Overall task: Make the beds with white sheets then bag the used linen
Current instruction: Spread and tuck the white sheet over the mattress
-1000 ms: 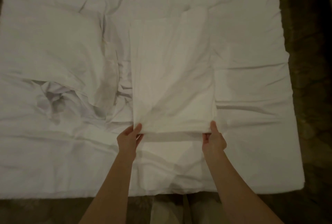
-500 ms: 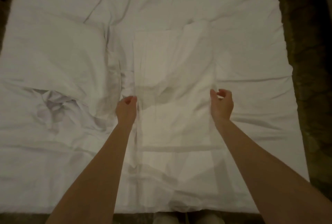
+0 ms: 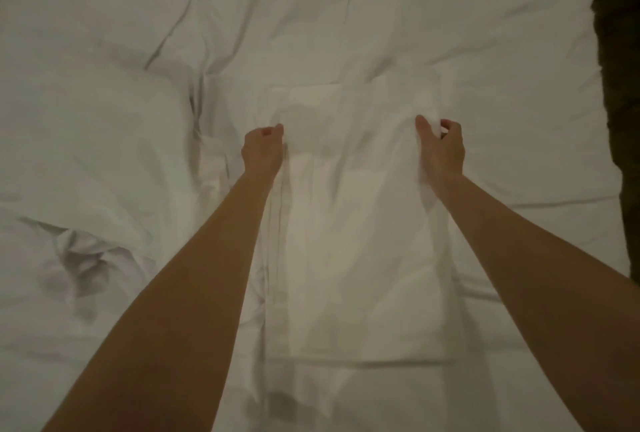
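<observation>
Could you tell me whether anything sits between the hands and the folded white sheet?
Nothing visible does: the left hand and right hand already pinch the folded sheet at its side edges.

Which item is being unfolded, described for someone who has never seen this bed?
On the bed, look at the middle, between the two hands. The folded sheet lies there as a flat, straight-edged rectangle, its side edges gripped by the left hand and right hand; the linen around it is rumpled.
</observation>
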Tool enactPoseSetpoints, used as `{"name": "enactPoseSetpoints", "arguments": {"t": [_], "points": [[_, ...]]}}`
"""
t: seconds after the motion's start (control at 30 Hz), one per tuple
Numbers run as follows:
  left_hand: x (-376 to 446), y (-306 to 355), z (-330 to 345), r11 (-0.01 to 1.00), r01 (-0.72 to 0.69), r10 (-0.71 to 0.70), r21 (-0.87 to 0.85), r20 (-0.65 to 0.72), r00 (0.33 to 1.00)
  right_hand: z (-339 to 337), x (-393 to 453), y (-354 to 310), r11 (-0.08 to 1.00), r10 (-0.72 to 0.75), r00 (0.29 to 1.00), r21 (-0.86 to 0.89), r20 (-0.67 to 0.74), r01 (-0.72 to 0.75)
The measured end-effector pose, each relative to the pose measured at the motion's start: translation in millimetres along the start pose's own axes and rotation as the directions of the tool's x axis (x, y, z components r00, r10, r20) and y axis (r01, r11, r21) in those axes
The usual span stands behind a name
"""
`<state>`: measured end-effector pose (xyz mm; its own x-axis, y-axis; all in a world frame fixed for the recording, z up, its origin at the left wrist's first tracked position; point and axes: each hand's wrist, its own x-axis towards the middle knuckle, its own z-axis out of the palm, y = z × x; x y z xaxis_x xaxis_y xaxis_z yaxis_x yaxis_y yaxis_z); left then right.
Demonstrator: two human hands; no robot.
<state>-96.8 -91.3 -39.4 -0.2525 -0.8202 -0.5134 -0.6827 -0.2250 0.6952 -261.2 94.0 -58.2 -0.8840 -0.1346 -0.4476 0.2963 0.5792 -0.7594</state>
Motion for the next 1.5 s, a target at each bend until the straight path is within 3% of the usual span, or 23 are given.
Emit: {"name": "enactPoseSetpoints", "arguments": {"t": [0.17, 0.23, 0.3, 0.4, 0.47, 0.53, 0.6, 0.7, 0.77, 0.83, 0.9, 1.0, 1.07, 1.17, 1.23, 1.33, 1.4, 1.5], "points": [[42, 22, 13, 0.981, 0.113, -0.102, -0.155, 0.079, 0.992, 7, 32, -14, 0.999, 0.015, 0.999, 0.037, 0.049, -0.017], [46, 27, 19, 0.991, 0.077, -0.063, -0.107, 0.126, 0.990, 7, 42, -17, 1.000, 0.007, 0.996, 0.024, 0.085, -0.009], [49, 30, 17, 0.997, 0.013, -0.006, -0.077, 0.089, 0.996, 5, 51, -17, 1.000, -0.004, 0.993, 0.005, 0.117, 0.003], [63, 19, -2, 0.986, -0.035, 0.032, -0.166, -0.019, 0.999, 2, 59, -19, 1.000, -0.013, 0.985, 0.002, 0.173, 0.012], [69, 4, -12, 0.978, 0.031, -0.040, -0.205, -0.040, 0.998, 1, 61, -19, 1.000, -0.011, 0.977, 0.008, 0.213, 0.010], [69, -8, -14, 0.944, 0.146, -0.148, -0.298, 0.016, 0.989, 0, 61, -19, 1.000, -0.012, 0.968, 0.017, 0.250, 0.009], [68, -7, -11, 0.914, 0.176, -0.168, -0.366, 0.056, 0.984, 1, 63, -18, 0.999, -0.032, 0.969, 0.025, 0.246, 0.027], [74, 7, -7, 0.937, 0.045, -0.045, -0.346, 0.007, 0.999, 1, 70, -23, 0.987, -0.079, 0.991, 0.148, 0.104, 0.063], [77, 8, -3, 0.932, 0.035, -0.028, -0.360, 0.024, 0.999, 3, 73, -28, 0.982, -0.068, 0.997, 0.180, 0.038, 0.060], [72, 4, 2, 0.922, 0.123, -0.092, -0.366, 0.101, 0.991, 1, 68, -28, 0.988, 0.019, 0.995, 0.152, 0.098, -0.034], [58, -3, 2, 0.918, 0.227, -0.164, -0.326, 0.211, 0.964, -5, 60, -21, 0.981, 0.125, 0.958, 0.113, 0.257, -0.159], [34, -26, -3, 0.945, 0.261, -0.192, -0.195, 0.313, 0.930, -17, 47, -3, 0.980, 0.198, 0.890, -0.061, 0.411, -0.190], [27, -35, 0, 0.958, 0.224, -0.178, -0.179, 0.243, 0.954, -20, 45, 4, 0.984, 0.176, 0.925, -0.045, 0.336, -0.171], [27, -32, 3, 0.949, 0.196, -0.158, -0.247, 0.166, 0.973, -20, 42, 4, 0.978, 0.150, 0.970, 0.113, 0.190, -0.174], [21, -34, 0, 0.938, 0.229, -0.173, -0.259, 0.222, 0.960, -21, 34, 5, 0.966, 0.184, 0.954, 0.133, 0.238, -0.220], [0, -53, -13, 0.948, 0.296, -0.240, -0.121, 0.341, 0.909, -29, 13, 22, 0.961, 0.274, 0.898, -0.065, 0.345, -0.269], [-14, -63, -19, 0.937, 0.341, -0.306, -0.069, 0.306, 0.902, -36, -1, 32, 0.965, 0.262, 0.902, -0.064, 0.343, -0.256], [-24, -74, -22, 0.952, 0.293, -0.276, -0.085, 0.171, 0.946, -40, -13, 40, 0.968, 0.232, 0.934, 0.028, 0.272, -0.248]]}}
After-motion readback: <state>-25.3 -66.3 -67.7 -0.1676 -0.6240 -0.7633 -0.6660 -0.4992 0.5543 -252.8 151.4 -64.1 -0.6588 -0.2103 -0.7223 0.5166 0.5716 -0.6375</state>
